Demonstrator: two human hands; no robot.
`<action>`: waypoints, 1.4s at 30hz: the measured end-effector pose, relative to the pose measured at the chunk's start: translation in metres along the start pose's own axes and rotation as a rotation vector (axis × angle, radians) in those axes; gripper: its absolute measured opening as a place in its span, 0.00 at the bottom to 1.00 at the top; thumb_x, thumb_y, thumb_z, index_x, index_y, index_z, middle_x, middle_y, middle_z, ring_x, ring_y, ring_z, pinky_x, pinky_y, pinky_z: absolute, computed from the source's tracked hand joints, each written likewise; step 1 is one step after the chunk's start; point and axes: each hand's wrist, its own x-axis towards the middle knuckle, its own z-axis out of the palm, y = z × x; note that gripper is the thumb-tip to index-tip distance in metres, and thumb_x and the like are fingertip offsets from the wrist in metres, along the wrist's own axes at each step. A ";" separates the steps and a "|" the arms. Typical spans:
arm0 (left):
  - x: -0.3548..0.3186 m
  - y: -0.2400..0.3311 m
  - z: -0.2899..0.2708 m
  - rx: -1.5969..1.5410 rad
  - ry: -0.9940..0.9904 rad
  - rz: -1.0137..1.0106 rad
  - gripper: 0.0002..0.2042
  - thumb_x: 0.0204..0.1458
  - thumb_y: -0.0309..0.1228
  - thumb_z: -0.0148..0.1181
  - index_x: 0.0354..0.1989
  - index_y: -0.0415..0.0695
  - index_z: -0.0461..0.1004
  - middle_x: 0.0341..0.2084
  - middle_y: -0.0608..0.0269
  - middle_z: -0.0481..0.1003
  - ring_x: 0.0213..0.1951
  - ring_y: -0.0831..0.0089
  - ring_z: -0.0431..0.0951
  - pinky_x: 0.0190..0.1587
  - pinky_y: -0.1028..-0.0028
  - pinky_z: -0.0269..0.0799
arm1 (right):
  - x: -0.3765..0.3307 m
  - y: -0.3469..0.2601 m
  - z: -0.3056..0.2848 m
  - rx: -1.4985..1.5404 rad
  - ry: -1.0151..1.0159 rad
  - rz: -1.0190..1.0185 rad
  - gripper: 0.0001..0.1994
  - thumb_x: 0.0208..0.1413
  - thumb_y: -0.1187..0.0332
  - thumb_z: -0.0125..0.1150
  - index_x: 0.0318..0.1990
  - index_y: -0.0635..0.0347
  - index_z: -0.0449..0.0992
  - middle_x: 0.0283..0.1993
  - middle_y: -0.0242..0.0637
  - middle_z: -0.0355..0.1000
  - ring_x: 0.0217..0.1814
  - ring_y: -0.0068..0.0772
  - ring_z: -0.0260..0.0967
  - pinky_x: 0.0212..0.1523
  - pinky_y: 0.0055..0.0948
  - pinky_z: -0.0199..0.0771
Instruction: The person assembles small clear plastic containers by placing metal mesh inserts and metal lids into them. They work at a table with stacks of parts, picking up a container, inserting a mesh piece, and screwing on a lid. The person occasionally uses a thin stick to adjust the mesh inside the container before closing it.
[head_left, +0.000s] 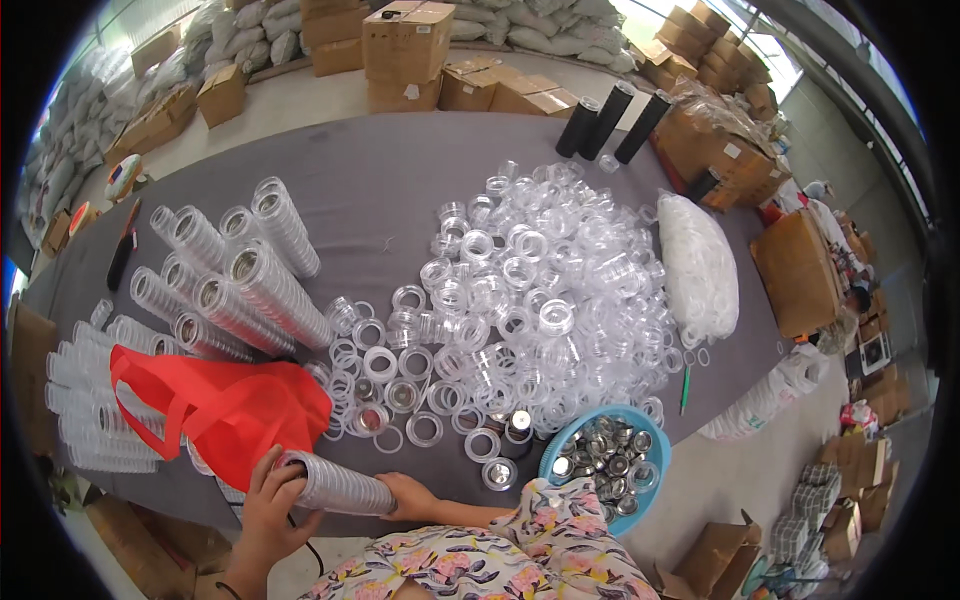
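Both hands hold a stack of clear round plastic cases (345, 486), lying nearly level at the table's near edge. My left hand (272, 512) curls its fingers around the stack's left end. My right hand (408, 498) closes on the right end; some of its fingers are hidden behind the stack. Just beyond my left hand lies a red cloth bag (235, 420), draped against more stacks. Clear plastic rings (424, 430) lie loose beyond my right hand. To the right, a blue basket (655, 440) holds several shiny metal discs (605, 455).
Tall stacks of clear cases (270, 290) stand on the left of the grey table (370, 170). A large heap of clear plastic parts (540, 290) covers the middle. Black tubes (606, 120) stand at the far right, near a filled plastic bag (697, 270). Cardboard boxes (405, 50) are behind.
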 end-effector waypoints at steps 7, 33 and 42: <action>0.061 0.030 -0.032 0.039 0.019 0.186 0.22 0.33 0.29 0.69 0.41 0.47 0.71 0.45 0.59 0.71 0.57 0.49 0.64 0.58 0.51 0.58 | 0.019 -0.026 -0.070 0.032 0.178 -0.142 0.32 0.31 0.66 0.71 0.50 0.61 0.68 0.49 0.48 0.69 0.52 0.50 0.65 0.53 0.40 0.63; 0.305 -0.137 -0.080 0.439 -0.257 -0.020 0.10 0.40 0.30 0.65 0.28 0.44 0.71 0.28 0.63 0.70 0.38 0.66 0.70 0.48 0.66 0.57 | 0.381 0.035 -0.187 0.036 0.267 -0.253 0.33 0.30 0.72 0.71 0.51 0.63 0.66 0.47 0.50 0.70 0.52 0.52 0.66 0.52 0.40 0.66; 0.314 -0.162 -0.068 0.422 -0.410 -0.116 0.09 0.43 0.29 0.62 0.33 0.42 0.73 0.29 0.60 0.72 0.38 0.64 0.72 0.48 0.66 0.59 | 0.407 0.063 -0.189 -0.099 0.001 -0.164 0.44 0.26 0.68 0.75 0.58 0.63 0.61 0.56 0.51 0.65 0.59 0.53 0.61 0.59 0.39 0.62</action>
